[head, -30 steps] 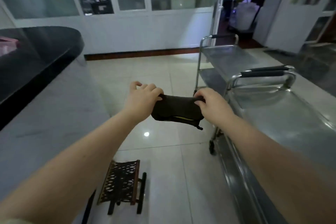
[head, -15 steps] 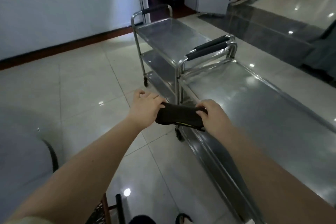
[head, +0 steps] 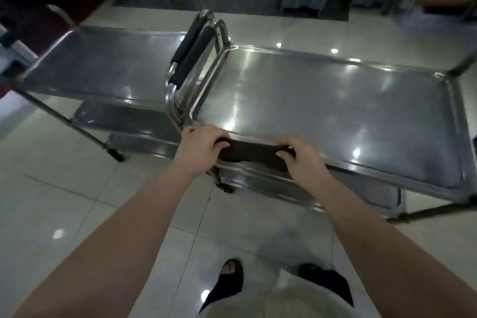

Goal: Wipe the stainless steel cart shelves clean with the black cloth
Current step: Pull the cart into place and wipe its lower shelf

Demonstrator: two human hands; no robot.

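I hold the black cloth (head: 251, 155) taut between my left hand (head: 200, 148) and right hand (head: 302, 156), each curled round one end, over the near rim of the cart's top shelf (head: 335, 116). Best to lay it flat just beyond my knuckles and press in long overlapping strokes. The cloth looks like a dark, narrow, folded band.
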